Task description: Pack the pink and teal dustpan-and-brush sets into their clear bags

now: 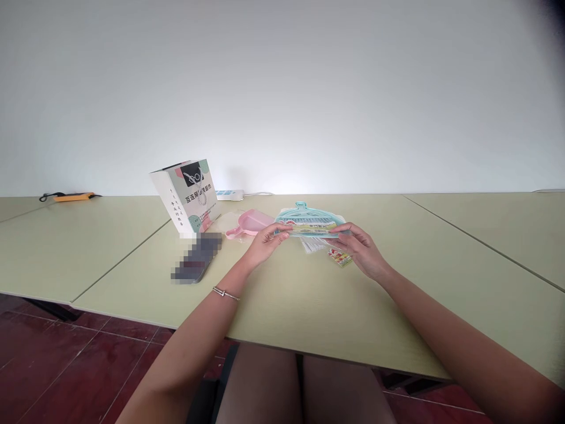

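Observation:
Both my hands hold a teal plastic brush-shaped item (309,221) in clear packaging just above the pale green table (309,306). My left hand (267,240) pinches its left end and my right hand (359,247) grips its right end, fingers curled. Under the item lie clear wrappers and a small colourful card (339,257). A pink plastic dustpan (249,224) lies just left of my left hand.
An upright white printed box (188,194) stands at the back left, with a dark blurred flat object (196,265) in front of it. A white power strip (229,194) lies by the wall. An orange item (73,196) rests far left. The table's front edge runs over my knees.

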`<state>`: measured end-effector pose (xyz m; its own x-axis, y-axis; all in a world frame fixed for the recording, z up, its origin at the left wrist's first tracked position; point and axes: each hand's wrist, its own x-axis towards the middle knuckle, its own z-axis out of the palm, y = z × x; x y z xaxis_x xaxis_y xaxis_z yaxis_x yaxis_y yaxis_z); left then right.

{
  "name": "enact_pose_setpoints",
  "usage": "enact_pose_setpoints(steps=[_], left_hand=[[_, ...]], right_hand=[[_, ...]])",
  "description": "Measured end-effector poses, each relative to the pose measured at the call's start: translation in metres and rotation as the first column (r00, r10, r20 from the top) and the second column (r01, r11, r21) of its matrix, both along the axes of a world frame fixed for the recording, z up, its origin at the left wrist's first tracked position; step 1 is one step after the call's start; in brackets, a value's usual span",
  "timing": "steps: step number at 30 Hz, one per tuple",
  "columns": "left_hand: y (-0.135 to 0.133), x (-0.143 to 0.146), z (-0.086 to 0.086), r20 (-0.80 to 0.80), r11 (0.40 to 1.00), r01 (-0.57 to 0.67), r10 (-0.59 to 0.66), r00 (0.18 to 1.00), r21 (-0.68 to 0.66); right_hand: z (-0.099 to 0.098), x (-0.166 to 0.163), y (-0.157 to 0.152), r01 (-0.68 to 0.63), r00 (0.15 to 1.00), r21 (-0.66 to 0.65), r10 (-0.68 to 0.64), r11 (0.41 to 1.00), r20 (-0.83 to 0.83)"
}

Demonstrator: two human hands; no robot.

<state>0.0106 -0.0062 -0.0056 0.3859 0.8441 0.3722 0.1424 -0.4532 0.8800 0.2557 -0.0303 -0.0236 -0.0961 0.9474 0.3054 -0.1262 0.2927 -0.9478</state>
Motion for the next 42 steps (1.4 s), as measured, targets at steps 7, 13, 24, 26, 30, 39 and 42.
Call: enact_pose_setpoints(steps=[7, 13, 24, 26, 30, 39, 42], left_hand=[[0.004, -0.001, 0.0, 0.095, 0.969, -0.237, 0.242, 0.966, -0.065], [-0.004, 0.008, -0.002, 0.122, 0.976, -0.19, 0.178, 0.977, 0.102], [-0.013, 0.009, 0.002, 0.256, 0.973, -0.205, 0.172, 0.951, 0.107], [-0.013, 0.012, -0.001, 0.254, 0.989, -0.142, 0.125, 0.959, 0.047], [-0.011, 0.018, -0.006, 0.212, 0.99, -0.125, 0.11, 0.971, 0.058], [-0.012, 0.024, -0.009, 0.125, 0.954, -0.299, 0.299, 0.946, -0.019], [-0.01, 0.023, -0.011, 0.059, 0.972, -0.233, 0.231, 0.971, 0.018]], right_hand=[[0.004, -0.007, -0.008, -0.13, 0.967, 0.144, 0.093, 0.981, 0.238], [0.0, -0.015, -0.007, 0.301, 0.936, 0.157, -0.323, 0.941, 0.141], [0.004, -0.025, -0.013, 0.382, 0.893, 0.261, -0.427, 0.887, 0.141], [0.004, -0.023, -0.015, 0.381, 0.894, 0.268, -0.427, 0.885, 0.135], [0.007, -0.022, -0.019, 0.354, 0.914, 0.204, -0.383, 0.913, 0.131], [0.002, -0.029, -0.008, 0.297, 0.951, -0.003, -0.295, 0.955, 0.097], [0.0, -0.021, 0.001, 0.317, 0.948, -0.021, -0.317, 0.948, 0.02]])
